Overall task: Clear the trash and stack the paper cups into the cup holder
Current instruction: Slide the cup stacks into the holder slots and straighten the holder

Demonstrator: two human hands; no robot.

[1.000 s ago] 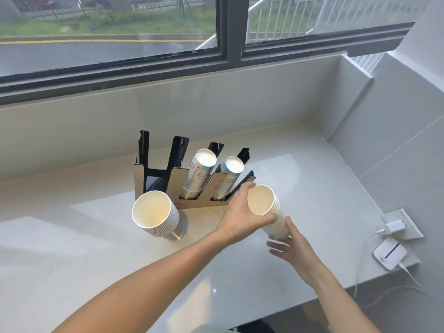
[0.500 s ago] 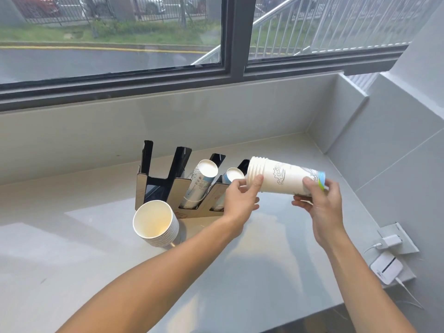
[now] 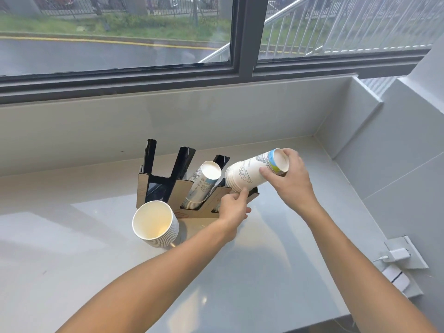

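- Both hands are on one stack of paper cups (image 3: pixel 249 173): from my feed, the right hand (image 3: pixel 292 181) is wrapped around its upper, bottom end, thumb across the blue band, while the left hand (image 3: pixel 234 207) sits under the rim end with the thumb touching the lowest rims and the other fingers loosely curled.
- I see the counter (image 3: pixel 264 272) as the biggest surface, pale grey and glossy, running under a window (image 3: pixel 120 32) with a dark frame and meeting a tiled wall on the right.
- On the counter stands the cup holder (image 3: pixel 175 186), a wooden front plate with black slanted channels; the two left channels look bare from here.
- The held stack is tilted, rims down and to the left, over the holder's right end; whether it touches the channel I cannot tell, as the left hand covers that spot.
- One channel to the left holds a second stack (image 3: pixel 204 183), leaning, its white bottom facing me.
- A third stack of cups (image 3: pixel 156 223) stands in front of the holder's left part, open mouth towards me.
- At the counter's right edge I make out a white charger (image 3: pixel 398 254) plugged into a socket plate.
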